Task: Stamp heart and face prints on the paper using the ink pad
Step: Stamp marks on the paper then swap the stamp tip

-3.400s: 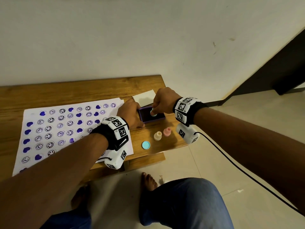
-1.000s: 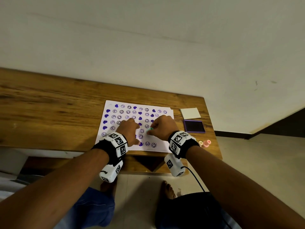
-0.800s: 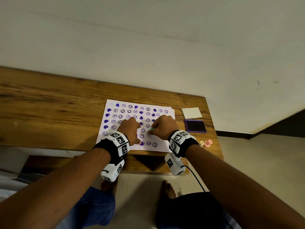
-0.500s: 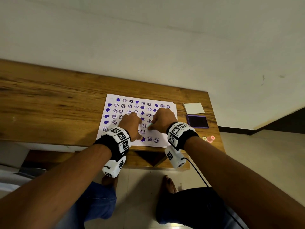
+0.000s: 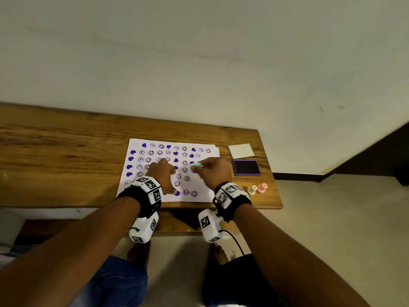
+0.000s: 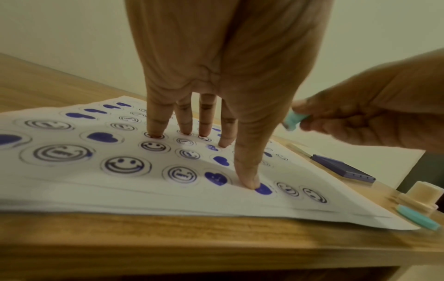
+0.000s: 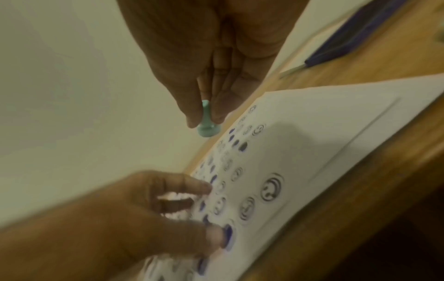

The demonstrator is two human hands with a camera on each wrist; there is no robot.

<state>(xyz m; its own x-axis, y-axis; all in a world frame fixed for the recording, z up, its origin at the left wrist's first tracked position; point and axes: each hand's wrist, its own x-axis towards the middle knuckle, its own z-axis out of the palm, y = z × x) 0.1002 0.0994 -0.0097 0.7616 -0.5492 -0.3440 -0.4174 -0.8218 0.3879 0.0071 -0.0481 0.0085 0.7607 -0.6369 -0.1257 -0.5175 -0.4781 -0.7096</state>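
A white paper [image 5: 202, 185] covered with purple heart and smiley prints lies on the wooden table [image 5: 66, 156]. My left hand [image 5: 162, 173] presses it flat with spread straight fingers [image 6: 204, 121], the thumb beside a heart print. My right hand [image 5: 213, 171] pinches a small teal stamp [image 5: 196, 166] by its stem. In the wrist views the teal stamp [image 6: 294, 120] [image 7: 206, 127] hangs a little above the sheet, right of the left hand. The open purple ink pad [image 5: 246, 167] sits just right of the paper.
The pad's white lid [image 5: 240, 151] lies behind the ink pad. A cream stamp [image 5: 252, 189] and a pink stamp [image 5: 262, 188] stand near the table's front right corner. A teal cap [image 6: 418, 218] lies by the paper's near right corner. A wall backs the table.
Both hands have left the ink pad for the paper. The right hand held the teal stamp down on the sheet and now holds it slightly above it. The left hand stays pressed.
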